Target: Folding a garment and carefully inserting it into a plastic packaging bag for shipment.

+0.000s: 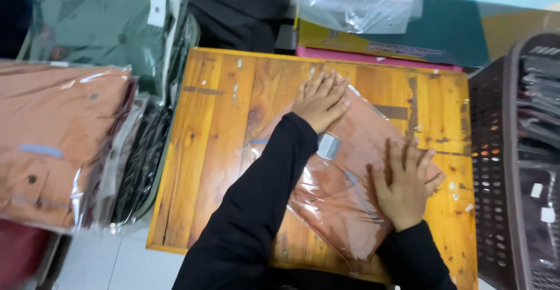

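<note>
- Left hand (321, 100) flat, fingers spread, pressing bagged orange shirt (344, 191) on wooden table (216, 144).
- Right hand (403, 182) flat, open, on same shirt.
- Stack of bagged shirts (64, 144) beside table.

I see a folded rust-orange garment sealed in a clear plastic bag (341, 179), lying flat and turned at an angle on the wooden surface (216, 150), toward its right half. The glossy plastic is wrinkled, and a small pale label sits near the bag's middle.
</note>
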